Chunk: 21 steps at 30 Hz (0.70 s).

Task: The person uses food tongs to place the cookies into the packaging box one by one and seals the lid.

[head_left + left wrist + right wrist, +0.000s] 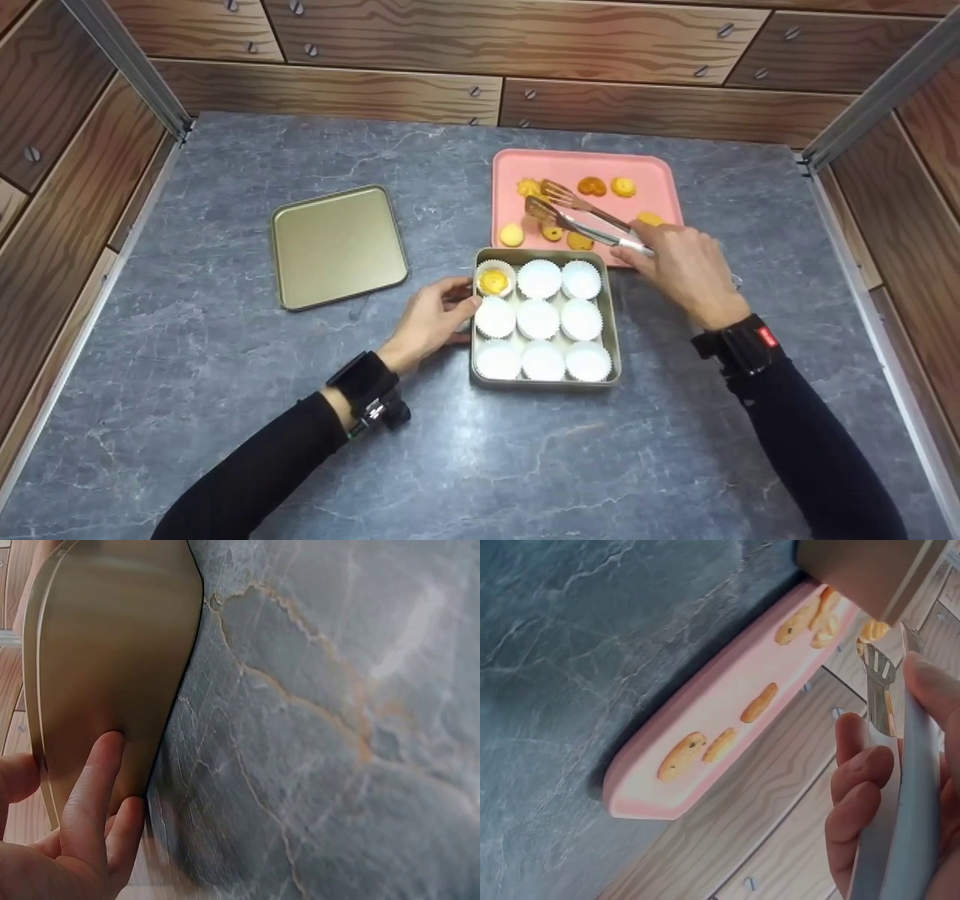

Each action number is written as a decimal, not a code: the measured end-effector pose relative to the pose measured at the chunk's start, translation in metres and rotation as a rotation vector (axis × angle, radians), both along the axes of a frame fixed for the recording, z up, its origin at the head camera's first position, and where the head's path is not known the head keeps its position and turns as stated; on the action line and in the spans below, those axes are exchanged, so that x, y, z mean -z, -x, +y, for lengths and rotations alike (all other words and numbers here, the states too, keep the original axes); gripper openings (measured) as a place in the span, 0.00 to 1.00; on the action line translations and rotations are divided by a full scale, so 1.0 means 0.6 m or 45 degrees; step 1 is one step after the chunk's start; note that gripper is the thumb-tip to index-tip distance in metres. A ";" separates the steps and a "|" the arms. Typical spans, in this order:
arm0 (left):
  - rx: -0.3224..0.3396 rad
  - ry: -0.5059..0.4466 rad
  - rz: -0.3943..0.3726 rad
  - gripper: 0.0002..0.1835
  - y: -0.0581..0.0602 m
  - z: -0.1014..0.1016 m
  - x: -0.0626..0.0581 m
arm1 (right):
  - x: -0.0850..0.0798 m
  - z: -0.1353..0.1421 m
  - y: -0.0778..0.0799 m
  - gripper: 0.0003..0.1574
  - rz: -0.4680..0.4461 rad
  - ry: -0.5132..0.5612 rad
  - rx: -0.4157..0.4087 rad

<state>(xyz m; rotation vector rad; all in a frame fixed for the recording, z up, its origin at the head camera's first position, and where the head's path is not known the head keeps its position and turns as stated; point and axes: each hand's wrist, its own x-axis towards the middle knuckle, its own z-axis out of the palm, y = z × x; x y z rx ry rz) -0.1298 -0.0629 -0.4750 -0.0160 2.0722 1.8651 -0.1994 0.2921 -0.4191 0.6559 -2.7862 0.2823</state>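
Note:
My left hand point(433, 319) holds the left side of a square gold tin point(613, 319), thumb at the rim and fingers point(94, 799) against the outer wall. Rows of white paper cups point(538, 320) fill the tin; a yellow cookie point(493, 282) sits in the far-left cup. With my right hand point(688, 271) I grip metal serving tongs point(600, 231) by their handles, slotted tips spread over the pink tray point(667, 176). A ridged cookie point(527, 187) lies near the tips in the head view. In the right wrist view a yellow cookie point(874, 631) overlaps the tongs' ends.
Other cookies, including a pretzel-shaped one point(592, 186) and a round pale one point(511, 235), lie spread on the tray behind the tin. A gold lid point(341, 247) rests flat on the grey marbled table point(315, 397) at left. Wood-patterned panels point(465, 37) enclose the table's back and sides.

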 end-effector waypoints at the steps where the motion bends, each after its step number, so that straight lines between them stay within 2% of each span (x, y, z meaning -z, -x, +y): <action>1: -0.002 -0.003 -0.003 0.29 0.000 0.000 0.000 | -0.003 0.000 -0.004 0.23 0.000 0.006 -0.006; 13: 0.003 -0.001 -0.010 0.29 0.001 0.001 -0.001 | -0.021 0.016 -0.057 0.25 0.036 0.070 -0.069; 21: 0.002 0.012 -0.005 0.29 -0.001 0.000 -0.002 | -0.031 0.027 -0.094 0.18 0.063 0.043 -0.122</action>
